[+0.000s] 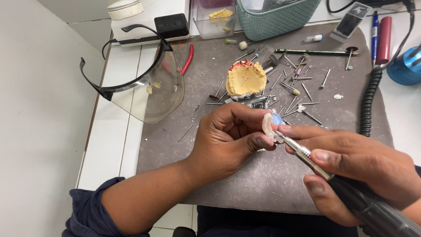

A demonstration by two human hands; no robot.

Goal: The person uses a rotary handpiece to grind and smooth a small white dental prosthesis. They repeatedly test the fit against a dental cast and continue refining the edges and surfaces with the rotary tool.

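Observation:
My left hand (230,138) pinches a small white dental piece with a blue part (271,123) between thumb and fingers, over the grey mat (245,184). In my right hand (351,162) lies a rotary handpiece (307,156) with a silver nose and black body; its tip touches the white piece. Just beyond my hands a yellow plaster jaw model (245,79) with red marks along its teeth rests on the mat.
Several loose metal burs (302,87) are scattered over the mat. A clear face shield with a black frame (144,83) lies at the left. A teal basket (276,17), a clear box (215,19), red-handled pliers (187,59), a coiled black cable (370,96) and a blue cylinder (405,66) stand around.

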